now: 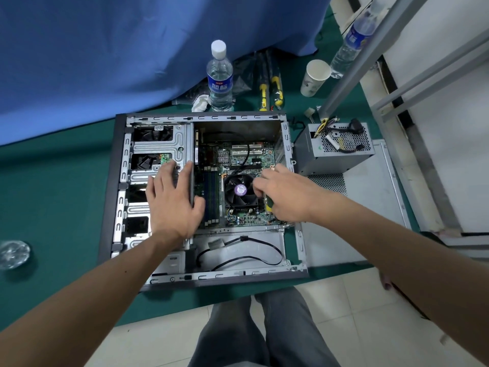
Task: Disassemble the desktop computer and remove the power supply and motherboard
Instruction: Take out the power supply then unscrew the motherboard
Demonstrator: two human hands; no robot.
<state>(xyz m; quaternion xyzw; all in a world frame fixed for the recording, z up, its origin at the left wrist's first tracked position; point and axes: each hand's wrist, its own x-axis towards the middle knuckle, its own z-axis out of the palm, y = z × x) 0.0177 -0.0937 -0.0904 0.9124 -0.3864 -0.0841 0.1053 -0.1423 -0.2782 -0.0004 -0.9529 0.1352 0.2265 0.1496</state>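
Observation:
The open computer case (pixel 111 186) lies on its side on a green mat. Inside it sits the green motherboard (pixel 239 158) with a black CPU fan (pixel 239 190). The grey power supply (pixel 336 152) stands outside the case to the right, its cables on top. My left hand (pixel 173 202) rests with straight fingers on the metal drive cage (pixel 158 147), thumb over its inner edge. My right hand (pixel 284 196) grips a green-and-yellow screwdriver (pixel 270 205) beside the fan, at the board's right side.
A water bottle (pixel 220 78), two yellow-handled screwdrivers (pixel 270 87) and a paper cup (pixel 315 76) stand behind the case. The removed side panel (pixel 370 186) lies under the power supply. A second bottle (pixel 353 41) and a metal frame (pixel 352 75) are at the right. A glass dish (pixel 13 254) is at the left.

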